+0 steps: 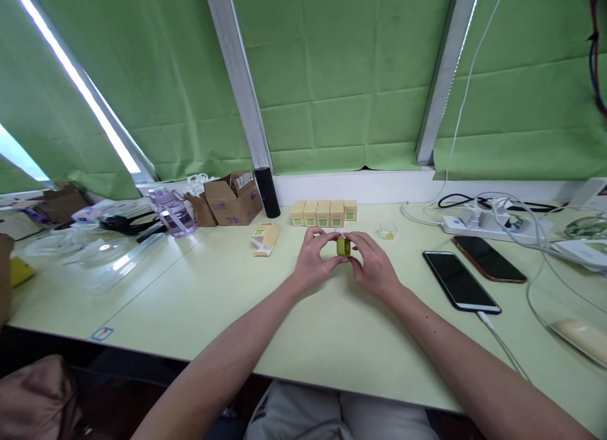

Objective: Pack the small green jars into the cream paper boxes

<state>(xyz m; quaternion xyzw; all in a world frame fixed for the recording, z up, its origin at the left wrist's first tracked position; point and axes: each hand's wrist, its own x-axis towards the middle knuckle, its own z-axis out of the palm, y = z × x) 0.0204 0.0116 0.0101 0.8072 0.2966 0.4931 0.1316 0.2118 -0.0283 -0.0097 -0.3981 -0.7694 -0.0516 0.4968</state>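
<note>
A small olive-green jar (pixel 343 246) sits between both hands just above the pale green table (pixel 227 301), a little in front of the middle of the desk. The left hand (pixel 313 260) curls its fingertips against the jar's left side, and the right hand (pixel 372 265) closes its thumb and fingers on the right side, so both hands are clamped on it together. Just behind the hands stands a row of five small cream cartons (pixel 324 213) with green labels, set side by side near the window sill. To the left of the hands lies an opened carton (pixel 265 238) on its side. To the right of the row is a small clear dish (pixel 387 231) with something yellow in it. Farther right lie two phones: a black phone (pixel 461 281) with a white cable plugged in, and a dark phone (pixel 488 259) beside it, near a white power strip (pixel 493 226). At the left stand a brown cardboard box (pixel 233 198), a black cylinder (pixel 267 192) and a purple-tinted water bottle (pixel 171 211).
</note>
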